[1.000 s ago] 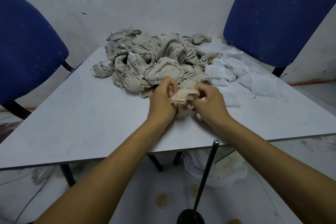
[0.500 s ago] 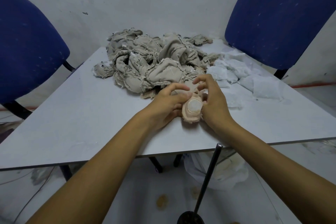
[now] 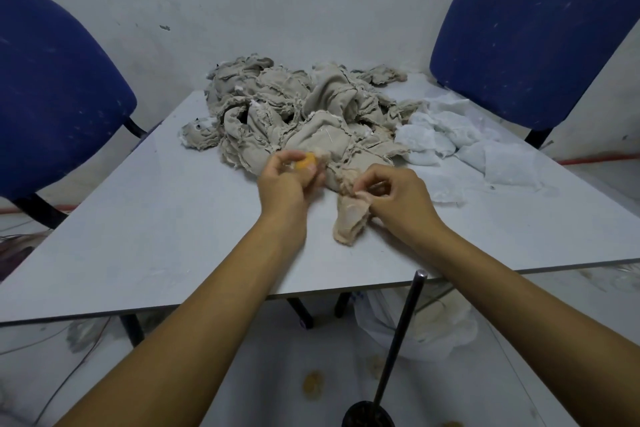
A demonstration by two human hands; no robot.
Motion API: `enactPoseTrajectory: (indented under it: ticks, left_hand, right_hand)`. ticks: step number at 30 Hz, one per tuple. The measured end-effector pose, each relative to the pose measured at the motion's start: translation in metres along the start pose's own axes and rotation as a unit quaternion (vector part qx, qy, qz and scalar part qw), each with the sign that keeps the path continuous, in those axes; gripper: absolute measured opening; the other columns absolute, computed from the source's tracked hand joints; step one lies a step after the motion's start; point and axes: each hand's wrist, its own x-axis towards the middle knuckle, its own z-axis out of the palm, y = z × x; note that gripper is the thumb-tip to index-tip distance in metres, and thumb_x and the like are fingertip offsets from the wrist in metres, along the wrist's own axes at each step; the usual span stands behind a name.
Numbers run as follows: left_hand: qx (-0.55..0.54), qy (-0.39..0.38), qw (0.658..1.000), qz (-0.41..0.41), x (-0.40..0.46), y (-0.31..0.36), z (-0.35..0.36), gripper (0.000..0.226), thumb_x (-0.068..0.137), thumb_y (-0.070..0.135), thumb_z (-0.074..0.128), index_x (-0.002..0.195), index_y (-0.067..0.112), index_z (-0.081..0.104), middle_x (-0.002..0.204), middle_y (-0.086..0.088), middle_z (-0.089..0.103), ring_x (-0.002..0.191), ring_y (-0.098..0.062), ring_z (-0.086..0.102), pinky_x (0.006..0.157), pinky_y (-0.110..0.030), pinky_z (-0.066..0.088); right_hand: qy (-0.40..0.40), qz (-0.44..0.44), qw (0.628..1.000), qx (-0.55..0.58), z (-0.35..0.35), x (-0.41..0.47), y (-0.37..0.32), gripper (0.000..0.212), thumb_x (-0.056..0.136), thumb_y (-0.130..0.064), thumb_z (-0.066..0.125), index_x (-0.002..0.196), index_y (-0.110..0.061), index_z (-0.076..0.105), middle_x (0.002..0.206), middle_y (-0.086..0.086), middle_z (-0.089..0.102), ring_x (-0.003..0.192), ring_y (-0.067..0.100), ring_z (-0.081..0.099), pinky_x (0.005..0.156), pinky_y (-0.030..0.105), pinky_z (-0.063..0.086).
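table (image 3: pixel 138 236): under both grips | beige fabric heap (image 3: pixel 311 114): just beyond both hands | white wadding (image 3: pixel 485 152): beyond the right grip, to its right | pinkish fabric piece (image 3: pixel 349 218): flat on the table, top edge pinched by right hand (image 3: pixel 398 198), the rest trailing nearer than that grip | left hand (image 3: pixel 284 184): fingers curled round small orange piece (image 3: pixel 306 161), blurred, held left of the right grip
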Motion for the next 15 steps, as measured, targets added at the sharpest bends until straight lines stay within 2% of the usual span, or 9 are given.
enactPoseTrajectory:
  ticks: [1, 3, 5, 6, 8, 9, 11, 13, 15]
  left_hand:
    - [-0.021, 0.005, 1.0, 0.004, 0.003, 0.005, -0.003, 0.029, 0.089, -0.016, 0.049, 0.086, 0.012, 0.058, 0.089, -0.01, 0.066, 0.072, -0.019, 0.066, 0.063, -0.028, 0.055]
    - [-0.021, -0.09, 0.996, -0.02, 0.005, 0.02, -0.012, 0.022, 0.088, -0.003, 0.047, 0.08, 0.013, 0.059, 0.078, -0.006, 0.063, 0.068, -0.017, 0.058, 0.056, -0.027, 0.043]
    - [0.13, -0.244, 0.961, -0.011, 0.005, 0.032, -0.02, 0.022, 0.085, 0.013, 0.05, 0.073, 0.014, 0.068, 0.074, -0.002, 0.064, 0.07, -0.014, 0.054, 0.06, -0.028, 0.037]
    - [0.253, -0.294, 0.921, 0.027, 0.003, 0.034, -0.022, 0.022, 0.086, 0.017, 0.054, 0.072, 0.015, 0.071, 0.077, 0.001, 0.066, 0.072, -0.01, 0.055, 0.064, -0.027, 0.039]
    - [0.419, -0.313, 0.845, 0.11, 0.0, 0.029, -0.019, 0.005, 0.085, 0.02, 0.069, 0.082, 0.015, 0.07, 0.088, 0.003, 0.065, 0.075, -0.004, 0.056, 0.068, -0.021, 0.044]
    - [0.455, -0.31, 0.824, 0.132, -0.001, 0.025, -0.017, 0.012, 0.083, 0.02, 0.076, 0.089, 0.014, 0.067, 0.092, 0.002, 0.062, 0.076, -0.002, 0.055, 0.068, -0.017, 0.044]
    - [0.487, -0.315, 0.802, 0.143, -0.003, 0.015, -0.013, 0.028, 0.078, 0.019, 0.082, 0.097, 0.016, 0.062, 0.093, 0.0, 0.06, 0.074, 0.0, 0.055, 0.066, -0.013, 0.046]
    - [0.508, -0.307, 0.787, 0.171, -0.004, 0.006, -0.014, 0.026, 0.081, 0.016, 0.079, 0.098, 0.019, 0.061, 0.093, 0.0, 0.064, 0.074, -0.005, 0.057, 0.065, -0.02, 0.05]
    - [0.506, -0.274, 0.789, 0.214, -0.002, 0.0, -0.014, 0.018, 0.086, 0.013, 0.072, 0.096, 0.022, 0.061, 0.089, 0.004, 0.066, 0.071, -0.008, 0.06, 0.058, -0.022, 0.051]
  right_hand:
    - [0.015, 0.011, 1.0, -0.007, 0.0, 0.0, 0.001, 0.028, 0.081, -0.003, 0.074, 0.068, -0.026, 0.067, 0.073, -0.009, 0.069, 0.069, 0.007, 0.064, 0.061, 0.016, 0.047]
    - [0.054, 0.027, 0.997, -0.039, 0.001, 0.0, 0.001, 0.029, 0.081, -0.006, 0.072, 0.065, -0.028, 0.063, 0.075, -0.007, 0.066, 0.068, 0.013, 0.061, 0.058, 0.015, 0.045]
    - [0.084, 0.046, 0.994, -0.045, 0.003, 0.002, 0.002, 0.024, 0.081, -0.007, 0.069, 0.067, -0.025, 0.061, 0.08, -0.002, 0.064, 0.071, 0.02, 0.062, 0.065, 0.027, 0.052]
    - [0.089, 0.056, 0.994, -0.036, 0.004, 0.003, 0.001, 0.021, 0.081, -0.007, 0.068, 0.069, -0.022, 0.062, 0.082, 0.002, 0.064, 0.074, 0.024, 0.064, 0.071, 0.036, 0.055]
    - [0.089, 0.072, 0.993, -0.023, 0.005, 0.002, 0.001, 0.014, 0.08, -0.008, 0.066, 0.072, -0.019, 0.062, 0.086, 0.009, 0.066, 0.079, 0.029, 0.066, 0.076, 0.045, 0.056]
    - [0.091, 0.076, 0.993, -0.025, 0.005, 0.002, 0.001, 0.012, 0.079, -0.009, 0.065, 0.073, -0.018, 0.062, 0.087, 0.009, 0.066, 0.081, 0.029, 0.066, 0.077, 0.044, 0.055]
    - [0.096, 0.077, 0.991, -0.044, 0.004, 0.003, 0.001, 0.009, 0.079, -0.01, 0.064, 0.074, -0.018, 0.062, 0.088, 0.007, 0.065, 0.083, 0.026, 0.064, 0.074, 0.037, 0.052]
    - [0.091, 0.083, 0.991, -0.057, 0.004, 0.004, 0.001, 0.01, 0.08, -0.011, 0.063, 0.073, -0.018, 0.062, 0.088, 0.006, 0.064, 0.083, 0.025, 0.063, 0.071, 0.034, 0.051]
    - [0.073, 0.08, 0.992, -0.065, 0.003, 0.005, 0.002, 0.014, 0.082, -0.013, 0.064, 0.073, -0.023, 0.059, 0.094, 0.003, 0.058, 0.085, 0.022, 0.06, 0.073, 0.03, 0.051]
